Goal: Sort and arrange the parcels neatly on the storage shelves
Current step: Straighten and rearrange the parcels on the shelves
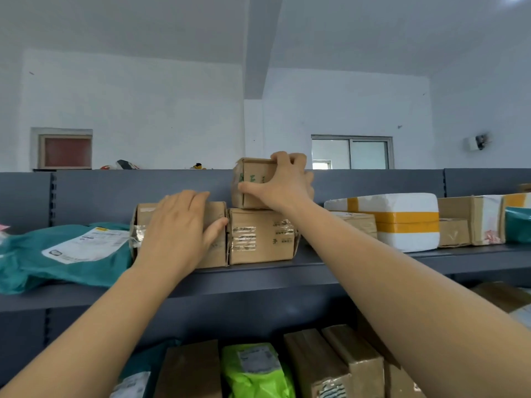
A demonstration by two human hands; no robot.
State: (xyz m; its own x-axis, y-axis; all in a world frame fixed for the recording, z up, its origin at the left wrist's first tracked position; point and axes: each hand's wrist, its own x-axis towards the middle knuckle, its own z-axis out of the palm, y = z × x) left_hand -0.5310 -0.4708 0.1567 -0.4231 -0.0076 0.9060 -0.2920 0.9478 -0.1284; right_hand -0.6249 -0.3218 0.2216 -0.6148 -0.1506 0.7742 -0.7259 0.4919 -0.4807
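On the top shelf (287, 271), two brown cardboard boxes stand side by side. My left hand (179, 228) lies flat with straight fingers on the front and top of the left box (143, 216). The right box (260, 237) carries a small cardboard box (253, 179) with green print on top of it. My right hand (283, 182) grips that small box, thumb on its front and fingers curled over its top right edge.
A teal mailer bag (66, 254) lies left of the boxes. To the right sit a white foam box with yellow tape (402, 222) and more cartons (471, 219). The lower shelf holds several brown parcels (339, 366) and a green bag (255, 372). The grey back panel (115, 193) stands behind.
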